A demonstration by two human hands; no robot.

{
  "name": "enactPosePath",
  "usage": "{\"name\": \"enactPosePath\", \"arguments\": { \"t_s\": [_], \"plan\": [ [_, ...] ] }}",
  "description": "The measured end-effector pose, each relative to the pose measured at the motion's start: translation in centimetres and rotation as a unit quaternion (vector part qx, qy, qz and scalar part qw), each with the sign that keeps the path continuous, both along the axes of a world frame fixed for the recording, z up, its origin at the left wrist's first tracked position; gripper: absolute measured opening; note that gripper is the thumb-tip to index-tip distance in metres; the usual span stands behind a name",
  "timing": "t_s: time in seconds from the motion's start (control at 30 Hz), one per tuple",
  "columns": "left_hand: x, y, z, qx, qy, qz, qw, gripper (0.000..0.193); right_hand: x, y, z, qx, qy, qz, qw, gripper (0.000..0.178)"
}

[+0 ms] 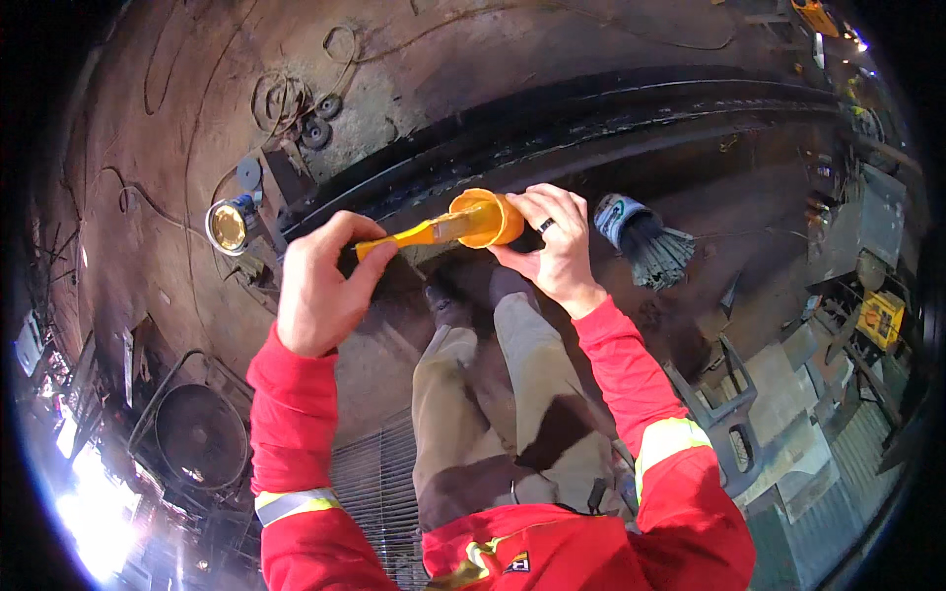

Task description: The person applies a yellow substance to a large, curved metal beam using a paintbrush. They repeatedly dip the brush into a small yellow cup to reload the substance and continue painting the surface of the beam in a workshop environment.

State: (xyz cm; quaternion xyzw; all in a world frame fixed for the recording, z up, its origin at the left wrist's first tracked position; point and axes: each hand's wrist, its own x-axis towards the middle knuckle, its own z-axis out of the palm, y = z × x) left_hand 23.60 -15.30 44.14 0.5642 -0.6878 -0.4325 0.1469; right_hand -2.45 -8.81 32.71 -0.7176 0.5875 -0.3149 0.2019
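Note:
My left hand (320, 281) pinches the flat yellow handle of a paintbrush (419, 234) between thumb and fingers. The brush points right, and its far end sits inside the mouth of a small yellow cup (505, 225), so its bristles are mostly hidden. My right hand (559, 241), with a dark ring on one finger, grips the cup by its base and right side. The cup is tipped over, its opening facing left toward the brush. Both hands are held up in front of me, above my boots.
Beyond my hands a long dark steel beam (591, 118) crosses the floor. An open can (229, 227) stands left, near discs (316, 133) and coiled cable (278, 101). A bundle of grey rods (655, 258) lies right. Metal sheets (788, 433) and a grating (374, 483) lie nearer.

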Motion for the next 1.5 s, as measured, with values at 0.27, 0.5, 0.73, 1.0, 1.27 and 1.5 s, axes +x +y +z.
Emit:
{"name": "enactPosePath", "arguments": {
  "t_s": [0.27,0.5,0.73,1.0,1.27,1.5],
  "plan": [
    [-3.8,-1.3,0.3,0.101,0.137,0.078,0.982,0.024,-5.1,-2.8,3.4,-0.039,-0.014,-0.108,0.993,0.061],
    [-5.3,-3.8,4.9,0.059,0.266,0.088,0.958,0.021,-5.8,-3.9,10.2,-0.086,-0.043,-0.172,0.98,0.056],
    [-3.7,-5.4,6.3,0.057,0.299,0.059,0.951,0.022,-4.1,-5.1,16.5,-0.136,-0.057,-0.248,0.958,0.054],
    [0.8,-5.5,4.1,0.07,0.319,0.069,0.943,0.023,-2.3,-6.5,16.6,-0.16,-0.083,-0.226,0.957,0.054],
    [7.1,-2.5,-5.4,0.09,0.281,0.116,0.948,0.024,0.6,-5.1,7.6,-0.046,-0.177,-0.21,0.96,0.049],
    [13.3,1.9,-19.8,0.11,0.152,0.158,0.969,0.02,3.8,-2.9,-0.3,0.051,-0.186,-0.251,0.949,0.047]
  ]
}}
